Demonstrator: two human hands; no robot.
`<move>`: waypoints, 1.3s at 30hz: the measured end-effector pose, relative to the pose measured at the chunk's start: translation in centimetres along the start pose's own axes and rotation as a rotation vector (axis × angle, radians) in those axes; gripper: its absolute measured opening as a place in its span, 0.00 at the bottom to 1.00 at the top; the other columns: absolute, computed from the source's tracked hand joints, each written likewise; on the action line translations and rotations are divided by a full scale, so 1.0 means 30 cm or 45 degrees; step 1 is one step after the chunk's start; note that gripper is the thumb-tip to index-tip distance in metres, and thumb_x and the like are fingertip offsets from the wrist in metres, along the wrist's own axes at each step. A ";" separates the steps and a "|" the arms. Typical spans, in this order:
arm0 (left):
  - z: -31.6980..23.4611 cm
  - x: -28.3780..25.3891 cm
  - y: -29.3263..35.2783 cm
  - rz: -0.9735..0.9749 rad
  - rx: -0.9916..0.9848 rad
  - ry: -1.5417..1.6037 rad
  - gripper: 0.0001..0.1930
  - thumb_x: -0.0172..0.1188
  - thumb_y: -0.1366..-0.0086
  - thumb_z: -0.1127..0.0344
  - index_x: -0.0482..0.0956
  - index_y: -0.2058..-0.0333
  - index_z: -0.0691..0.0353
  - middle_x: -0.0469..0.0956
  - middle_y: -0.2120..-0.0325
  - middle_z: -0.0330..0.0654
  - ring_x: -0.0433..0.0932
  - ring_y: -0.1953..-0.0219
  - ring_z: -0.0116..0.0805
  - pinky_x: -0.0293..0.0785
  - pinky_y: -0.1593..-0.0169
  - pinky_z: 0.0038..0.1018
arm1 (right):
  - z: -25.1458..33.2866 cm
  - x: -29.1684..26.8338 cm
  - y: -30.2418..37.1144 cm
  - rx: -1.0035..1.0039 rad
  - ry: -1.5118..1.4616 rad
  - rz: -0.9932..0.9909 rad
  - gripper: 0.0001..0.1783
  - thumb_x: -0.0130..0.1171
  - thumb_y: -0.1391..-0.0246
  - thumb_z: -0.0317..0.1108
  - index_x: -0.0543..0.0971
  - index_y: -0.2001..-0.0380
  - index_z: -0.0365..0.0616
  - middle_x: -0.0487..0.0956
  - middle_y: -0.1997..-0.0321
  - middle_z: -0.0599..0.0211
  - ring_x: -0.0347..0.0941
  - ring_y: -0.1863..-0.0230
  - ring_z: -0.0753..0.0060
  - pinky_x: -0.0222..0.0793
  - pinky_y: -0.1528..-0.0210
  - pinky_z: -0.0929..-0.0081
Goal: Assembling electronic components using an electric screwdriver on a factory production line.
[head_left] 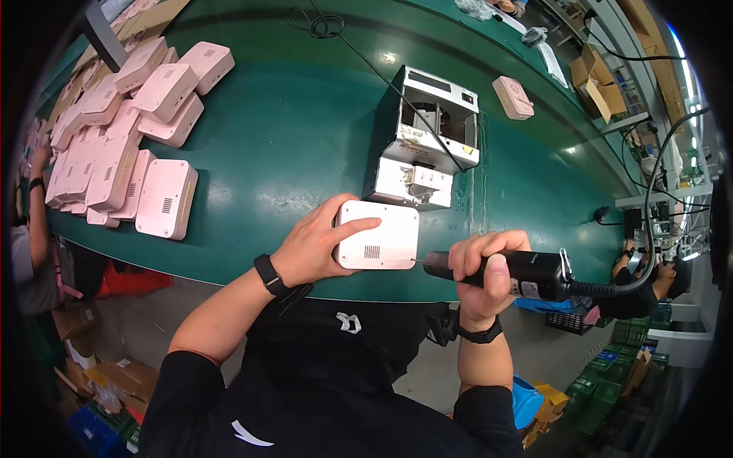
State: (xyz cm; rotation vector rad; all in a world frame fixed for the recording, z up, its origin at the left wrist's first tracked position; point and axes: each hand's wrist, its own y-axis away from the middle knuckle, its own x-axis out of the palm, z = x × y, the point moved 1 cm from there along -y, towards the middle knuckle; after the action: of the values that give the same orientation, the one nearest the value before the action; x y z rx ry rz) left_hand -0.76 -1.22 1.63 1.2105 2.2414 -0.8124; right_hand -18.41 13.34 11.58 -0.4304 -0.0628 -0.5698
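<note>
My left hand [317, 243] grips a pale pink box-shaped device [391, 238] by its left end, thumb and fingers wrapped round it. The device has rounded corners, a slotted vent and small corner holes on the face turned up. In my right hand [489, 271] is a black corded electric screwdriver [534, 275], held level with its bit pointing left. The bit's tip is at the device's right edge, near the lower right corner; whether it touches cannot be told. Just beyond the device stands a metal screw feeder [427, 126] with an open top.
Piled at the left of the green workbench [282, 137] are several like pink devices [114, 164]. Another pink piece [513, 98] lies at the far right. A black cable [374, 69] crosses the feeder; the screwdriver's cord [649, 214] rises at right. Other people work at both sides.
</note>
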 end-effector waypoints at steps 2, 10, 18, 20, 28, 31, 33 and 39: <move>0.002 0.002 0.001 -0.002 0.009 -0.003 0.40 0.77 0.60 0.63 0.74 0.43 0.41 0.66 0.45 0.46 0.72 0.46 0.48 0.74 0.46 0.38 | 0.007 0.008 -0.009 0.014 0.023 0.029 0.13 0.54 0.41 0.40 0.64 0.63 0.44 0.66 0.82 0.67 0.60 0.85 0.75 0.63 0.78 0.71; -0.002 0.007 0.003 0.003 -0.009 -0.017 0.40 0.77 0.60 0.62 0.74 0.43 0.40 0.65 0.44 0.46 0.71 0.45 0.49 0.73 0.45 0.39 | 0.043 0.044 -0.209 -0.167 -0.111 -0.109 0.10 0.51 0.39 0.37 0.67 0.63 0.42 0.68 0.81 0.66 0.62 0.83 0.74 0.64 0.76 0.71; 0.000 0.005 0.013 0.003 -0.009 -0.022 0.39 0.76 0.59 0.61 0.74 0.43 0.40 0.64 0.44 0.45 0.71 0.45 0.49 0.73 0.45 0.40 | 0.012 0.073 -0.258 -0.100 0.011 -0.135 0.09 0.49 0.38 0.37 0.68 0.66 0.42 0.68 0.81 0.66 0.63 0.83 0.73 0.64 0.77 0.71; 0.002 0.009 0.012 -0.009 0.018 -0.013 0.39 0.76 0.59 0.61 0.74 0.44 0.40 0.65 0.45 0.45 0.71 0.45 0.49 0.73 0.45 0.40 | 0.025 0.068 -0.205 0.006 -0.049 -0.061 0.09 0.50 0.38 0.37 0.68 0.65 0.42 0.68 0.81 0.67 0.63 0.84 0.73 0.64 0.77 0.71; 0.018 0.010 0.005 -0.010 0.012 -0.003 0.39 0.76 0.58 0.61 0.73 0.43 0.40 0.65 0.45 0.44 0.71 0.45 0.47 0.71 0.43 0.41 | 0.081 0.119 -0.051 0.049 -0.141 0.191 0.17 0.57 0.42 0.44 0.65 0.62 0.43 0.68 0.81 0.67 0.63 0.84 0.74 0.64 0.77 0.71; 0.013 0.014 0.005 -0.015 0.013 0.005 0.39 0.76 0.58 0.61 0.74 0.43 0.40 0.65 0.46 0.44 0.71 0.46 0.47 0.72 0.44 0.41 | 0.069 0.123 -0.030 0.080 -0.112 0.174 0.18 0.58 0.42 0.45 0.65 0.62 0.43 0.67 0.81 0.68 0.63 0.84 0.74 0.64 0.76 0.71; 0.012 0.014 0.003 -0.022 0.012 0.009 0.38 0.76 0.57 0.60 0.74 0.43 0.40 0.65 0.46 0.44 0.72 0.46 0.47 0.72 0.44 0.41 | 0.053 0.130 -0.017 0.097 -0.098 0.170 0.19 0.59 0.43 0.45 0.65 0.63 0.44 0.67 0.81 0.68 0.62 0.84 0.75 0.64 0.76 0.71; 0.015 0.011 0.010 -0.068 0.076 -0.032 0.36 0.76 0.56 0.59 0.76 0.44 0.41 0.66 0.46 0.45 0.73 0.48 0.48 0.73 0.46 0.40 | 0.016 0.152 0.023 0.145 -0.029 0.196 0.21 0.61 0.43 0.46 0.63 0.64 0.45 0.67 0.81 0.69 0.64 0.81 0.74 0.65 0.75 0.71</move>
State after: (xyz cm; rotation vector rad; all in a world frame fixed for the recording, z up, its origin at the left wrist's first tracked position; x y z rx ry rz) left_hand -0.61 -1.21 1.03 1.1648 2.2524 -0.9157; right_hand -14.17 11.75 12.56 -0.3281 -0.0829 -0.4072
